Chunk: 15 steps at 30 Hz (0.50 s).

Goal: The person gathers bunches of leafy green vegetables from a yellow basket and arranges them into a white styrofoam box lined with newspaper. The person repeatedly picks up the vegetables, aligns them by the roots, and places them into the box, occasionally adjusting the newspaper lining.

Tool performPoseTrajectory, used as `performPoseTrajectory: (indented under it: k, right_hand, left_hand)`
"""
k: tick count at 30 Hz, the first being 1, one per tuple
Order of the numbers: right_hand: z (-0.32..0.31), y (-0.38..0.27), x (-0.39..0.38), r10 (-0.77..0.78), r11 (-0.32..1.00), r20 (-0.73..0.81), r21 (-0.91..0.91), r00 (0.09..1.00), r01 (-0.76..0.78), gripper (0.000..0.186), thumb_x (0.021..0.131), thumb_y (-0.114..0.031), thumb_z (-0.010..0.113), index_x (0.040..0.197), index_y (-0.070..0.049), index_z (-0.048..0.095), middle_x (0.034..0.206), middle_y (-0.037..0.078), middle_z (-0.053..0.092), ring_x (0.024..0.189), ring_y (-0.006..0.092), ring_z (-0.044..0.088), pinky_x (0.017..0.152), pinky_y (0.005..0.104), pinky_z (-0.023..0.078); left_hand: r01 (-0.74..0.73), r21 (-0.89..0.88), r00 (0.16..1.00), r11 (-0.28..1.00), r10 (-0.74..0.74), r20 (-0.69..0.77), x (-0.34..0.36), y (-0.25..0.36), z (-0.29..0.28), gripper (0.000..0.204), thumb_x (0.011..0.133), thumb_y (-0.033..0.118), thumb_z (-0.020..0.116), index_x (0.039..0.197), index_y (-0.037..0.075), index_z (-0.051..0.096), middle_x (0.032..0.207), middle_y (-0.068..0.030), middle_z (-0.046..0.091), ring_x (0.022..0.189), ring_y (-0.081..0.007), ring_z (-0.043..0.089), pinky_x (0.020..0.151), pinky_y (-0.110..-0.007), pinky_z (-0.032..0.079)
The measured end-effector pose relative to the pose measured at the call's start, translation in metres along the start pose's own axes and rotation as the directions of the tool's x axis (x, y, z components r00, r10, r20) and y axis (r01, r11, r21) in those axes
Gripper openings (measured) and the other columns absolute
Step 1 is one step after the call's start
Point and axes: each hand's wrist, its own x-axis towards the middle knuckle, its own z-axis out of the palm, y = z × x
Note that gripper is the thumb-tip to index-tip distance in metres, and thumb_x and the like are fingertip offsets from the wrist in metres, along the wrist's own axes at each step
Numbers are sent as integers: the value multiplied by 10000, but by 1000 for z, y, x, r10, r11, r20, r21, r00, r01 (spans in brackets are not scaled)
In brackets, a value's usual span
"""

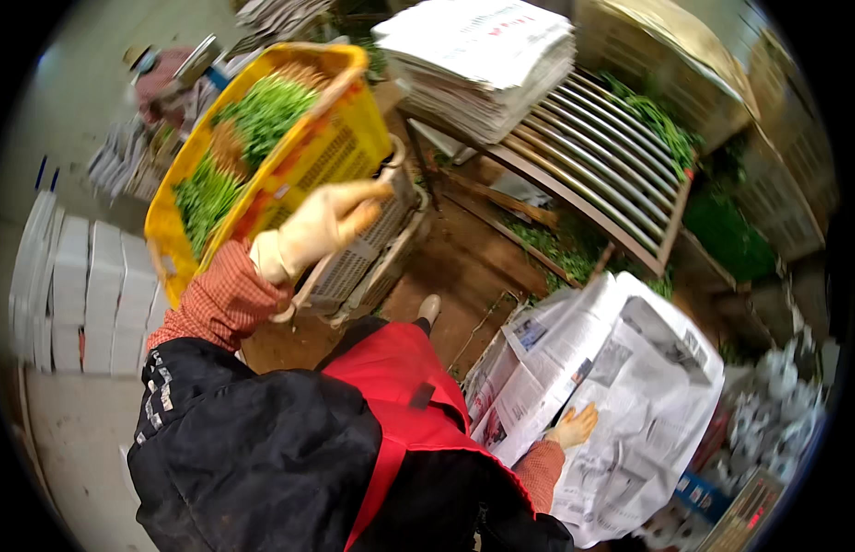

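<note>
My left hand [328,228], in a pale yellow glove, hangs in the air beside a yellow crate [340,138]. Its fingers reach out to the right, slightly blurred, and nothing shows in them. Bundles of green leafy vegetables with brown roots [262,120] fill the crate. Lower right, my right hand [575,426], gloved too, lies with fingers stretched on sheets of newspaper [621,396]. The paper drapes over a bulky shape; what is beneath it is hidden.
A tall stack of newspapers [483,55] rests on a metal roller rack [593,138] with loose greens. White boxes [96,285] line the left side. Cardboard cartons [667,64] stand at the far right. Near right are plastic bags [777,396] and a lit digital display [745,515].
</note>
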Motion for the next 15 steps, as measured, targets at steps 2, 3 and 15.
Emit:
performPoseTrajectory:
  k: [2,3,15]
  right_hand:
    - [25,19,-7,-14,993,-96,116,995,25,460,905,-337,490,1254,-40,511,1270,175,513,1175,360,465,970,444,392]
    - [24,19,-11,-29,993,-65,110,997,37,451,902,-312,496,1258,-36,507,1271,179,513,1173,359,467,977,436,388]
    - [-131,-145,196,-42,922,-116,379,992,83,376,916,-118,518,1273,0,506,1259,171,554,1153,297,531,991,352,389]
  left_hand:
    - [-18,205,954,978,78,-288,-9,-15,-51,314,912,180,532,1155,-14,579,1127,-147,626,1049,-229,588,899,-323,447]
    - [71,132,910,989,-10,-414,-17,-25,-77,310,883,150,553,1144,-14,583,1093,-167,636,1004,-245,618,859,-330,484]
    - [583,1,527,813,-377,-761,-162,-237,-262,295,917,180,540,1150,9,597,1153,-97,622,1050,-174,574,916,-272,420]
